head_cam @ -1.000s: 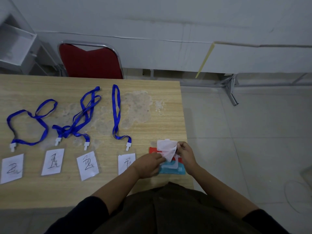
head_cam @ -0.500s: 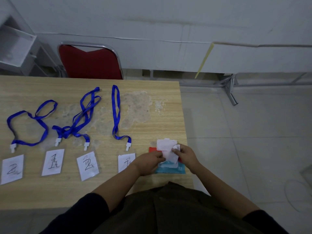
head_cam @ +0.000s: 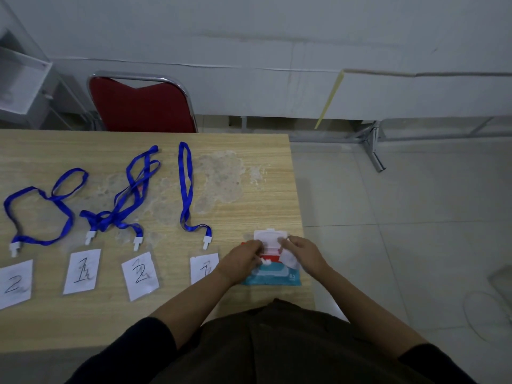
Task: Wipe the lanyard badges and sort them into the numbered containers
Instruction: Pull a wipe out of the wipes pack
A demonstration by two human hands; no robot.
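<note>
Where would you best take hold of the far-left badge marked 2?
Probably by the white clip above the far-left badge, pinched from above. The card lies flat on the table with no raised edge, while the clip and blue strap stand up slightly.

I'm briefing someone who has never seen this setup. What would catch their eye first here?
Probably the four blue lanyards spread across the wooden table, each clipped to a white badge with a handwritten 1 or 2 in a row along the near side. Next, at the table's right edge, the left hand and right hand work a white wipe out of a red and teal wipe pack.
</note>
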